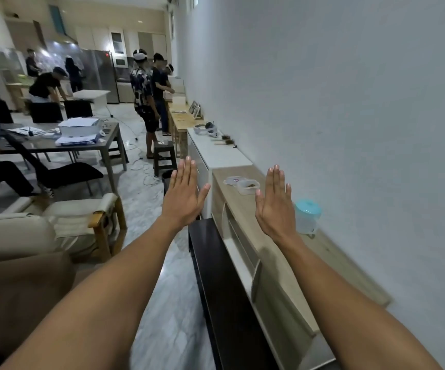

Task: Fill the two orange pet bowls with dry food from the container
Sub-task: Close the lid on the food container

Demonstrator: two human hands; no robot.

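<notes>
Both my arms stretch forward with flat palms facing down. My left hand (183, 194) hovers over the floor just left of the wooden shelf unit (245, 209), holding nothing. My right hand (276, 202) floats above the shelf top, also holding nothing. Beyond my right hand, a clear plastic container (247, 186) with brown dry food in it stands on the shelf, its lid (232, 180) lying beside it. No orange pet bowls are in view.
A clear jug with a turquoise lid (306, 216) stands by the white wall at the right. A dark bench (224, 289) runs along the shelf. Armchairs (64, 222) sit at the left, and several people stand at tables farther back.
</notes>
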